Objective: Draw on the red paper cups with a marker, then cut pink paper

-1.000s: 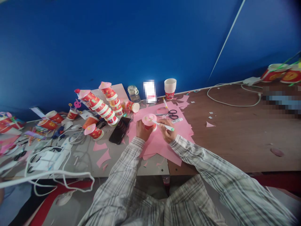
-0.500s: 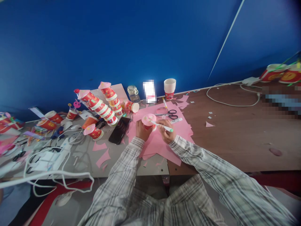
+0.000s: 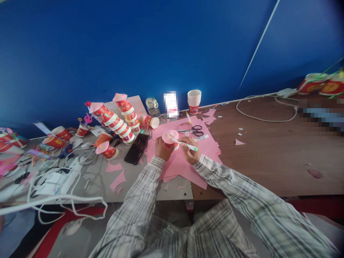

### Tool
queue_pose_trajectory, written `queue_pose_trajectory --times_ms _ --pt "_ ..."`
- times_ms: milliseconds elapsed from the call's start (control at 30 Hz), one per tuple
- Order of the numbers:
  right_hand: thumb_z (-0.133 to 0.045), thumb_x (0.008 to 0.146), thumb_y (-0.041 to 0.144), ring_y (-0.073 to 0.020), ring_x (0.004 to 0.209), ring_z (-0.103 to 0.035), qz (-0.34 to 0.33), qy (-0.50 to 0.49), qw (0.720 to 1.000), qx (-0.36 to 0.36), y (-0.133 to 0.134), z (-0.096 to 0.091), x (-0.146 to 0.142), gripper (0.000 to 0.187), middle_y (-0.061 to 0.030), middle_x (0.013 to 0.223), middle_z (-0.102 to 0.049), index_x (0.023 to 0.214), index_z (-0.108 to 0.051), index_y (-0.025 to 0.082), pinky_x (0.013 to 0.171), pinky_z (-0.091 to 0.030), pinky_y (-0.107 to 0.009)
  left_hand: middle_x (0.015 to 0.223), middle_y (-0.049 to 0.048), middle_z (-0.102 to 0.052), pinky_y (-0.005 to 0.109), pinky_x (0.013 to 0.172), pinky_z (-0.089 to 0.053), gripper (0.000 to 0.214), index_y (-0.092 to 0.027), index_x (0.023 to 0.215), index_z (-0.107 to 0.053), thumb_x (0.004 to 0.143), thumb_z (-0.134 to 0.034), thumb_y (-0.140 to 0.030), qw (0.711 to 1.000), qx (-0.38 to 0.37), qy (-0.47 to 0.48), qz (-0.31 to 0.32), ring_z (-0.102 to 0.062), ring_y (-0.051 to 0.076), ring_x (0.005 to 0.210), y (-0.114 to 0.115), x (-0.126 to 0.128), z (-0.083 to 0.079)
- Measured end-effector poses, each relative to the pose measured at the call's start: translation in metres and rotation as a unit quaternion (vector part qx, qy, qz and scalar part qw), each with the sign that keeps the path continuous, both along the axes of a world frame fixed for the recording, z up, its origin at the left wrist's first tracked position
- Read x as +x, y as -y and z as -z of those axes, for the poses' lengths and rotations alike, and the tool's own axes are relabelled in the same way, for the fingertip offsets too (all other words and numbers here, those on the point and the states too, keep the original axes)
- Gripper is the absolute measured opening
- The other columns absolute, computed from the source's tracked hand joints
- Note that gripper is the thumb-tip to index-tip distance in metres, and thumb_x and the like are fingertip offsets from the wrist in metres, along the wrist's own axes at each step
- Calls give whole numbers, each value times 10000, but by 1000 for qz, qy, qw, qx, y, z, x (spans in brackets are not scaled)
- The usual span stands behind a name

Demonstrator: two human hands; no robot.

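Observation:
My left hand (image 3: 164,149) is wrapped round a red paper cup (image 3: 170,145) topped by a pink paper disc (image 3: 170,136) with faint marks on it. In my right hand (image 3: 191,151) is a white marker with a green end (image 3: 189,144), slanted so that its tip meets or nearly meets the disc's right side. Both hands are over pink paper sheets (image 3: 199,172). Just beyond the right hand lie black-handled scissors (image 3: 198,130), a white glue stick or capped tube (image 3: 201,138) and a yellow-and-white marker (image 3: 188,117).
Leaning stacks of red-and-white cups (image 3: 115,123) with pink tops stand left, near a black phone (image 3: 136,148). A glass jar (image 3: 152,107) and a nested cup stack (image 3: 194,102) stand by the blue wall. White cables (image 3: 67,200) tangle at left; paper scraps (image 3: 239,142) lie right.
The marker's tip and the right hand have shifted very slightly over the disc. The left hand keeps its hold on the cup, and the rest looks unchanged.

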State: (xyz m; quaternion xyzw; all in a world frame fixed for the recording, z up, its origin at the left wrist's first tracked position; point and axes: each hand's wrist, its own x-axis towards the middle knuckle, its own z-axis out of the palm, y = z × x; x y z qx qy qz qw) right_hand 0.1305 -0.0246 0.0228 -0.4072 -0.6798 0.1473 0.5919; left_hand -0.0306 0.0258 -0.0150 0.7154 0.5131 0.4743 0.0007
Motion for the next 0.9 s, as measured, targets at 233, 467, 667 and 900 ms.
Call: queue_pose_trajectory --times_ms 233,467,667,900 --pt "-370 874 332 -181 757 -595 11 -12 1000 9 1 -2 0 277 -64 828 -653 908 -594 173 709 -449 -333 919 93 -523 432 796 -474 566 -161 1001 -483 529 -708 -377 1000 0 4 -3 -517 210 905 0 1 -1" --pt "-375 875 353 -177 754 -601 14 -7 1000 18 0 0 -1 282 -57 815 -654 894 -597 181 714 -451 -333 926 102 -520 425 793 -479 564 -153 995 -487 526 -708 -376 1000 -8 4 -1 -516 212 902 -1 1 0" --pt "-372 876 362 -170 726 -597 2 2 1000 13 0 -1 0 289 -49 799 -654 895 -599 184 721 -448 -338 926 101 -523 435 789 -481 581 -159 993 -484 513 -716 -390 1000 -8 6 -1 -516 220 910 0 1 -1" --pt "-370 875 358 -178 741 -591 4 -5 1000 6 -1 1 0 289 -57 814 -647 922 -593 180 708 -450 -334 939 88 -511 436 798 -477 584 -180 1018 -469 532 -705 -400 1000 -13 6 2 -515 216 922 1 1 -1"
